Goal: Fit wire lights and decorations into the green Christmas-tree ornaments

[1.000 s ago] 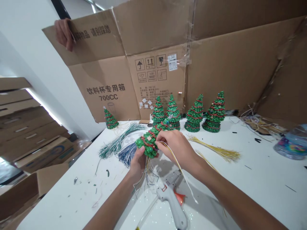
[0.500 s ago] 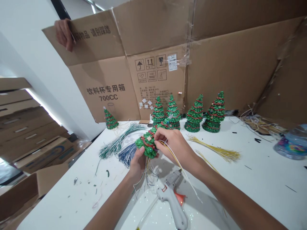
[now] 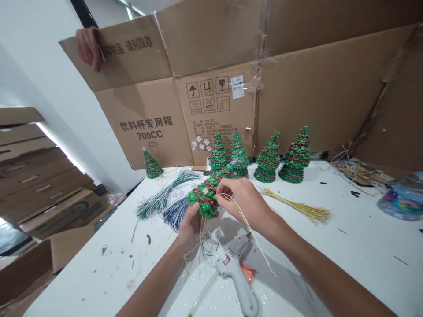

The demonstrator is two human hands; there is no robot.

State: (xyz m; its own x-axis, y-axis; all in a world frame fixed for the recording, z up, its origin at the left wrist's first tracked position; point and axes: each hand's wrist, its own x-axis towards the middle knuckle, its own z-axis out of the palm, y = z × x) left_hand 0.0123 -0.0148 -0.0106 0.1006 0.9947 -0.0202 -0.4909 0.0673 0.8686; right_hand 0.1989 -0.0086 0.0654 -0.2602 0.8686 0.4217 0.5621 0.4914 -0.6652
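Note:
A small green tree (image 3: 205, 197) with red garland lies tilted in my left hand (image 3: 191, 222), whose thumb presses on its base end. Thin wires hang from the tree's underside. My right hand (image 3: 243, 200) pinches a white and a yellow wire (image 3: 243, 214) against the tree's right side; the loose ends trail down over the table. Below both hands lies a grey glue gun (image 3: 236, 268) with an orange trigger. Bundles of green wires (image 3: 161, 196) and blue wires (image 3: 175, 213) are left of the tree, and yellow wires (image 3: 302, 207) are to the right.
Several finished-looking trees (image 3: 294, 156) stand along a cardboard wall (image 3: 211, 53). One small tree (image 3: 152, 165) is at the left. A person's hand (image 3: 89, 48) grips the cardboard's top left. A plastic bottle (image 3: 405, 196) and tangled wires (image 3: 360, 169) are at the right.
My right hand has shifted slightly right, away from the tree, and the white wire's loose end has moved a little up and left. My left hand holds the tree as before.

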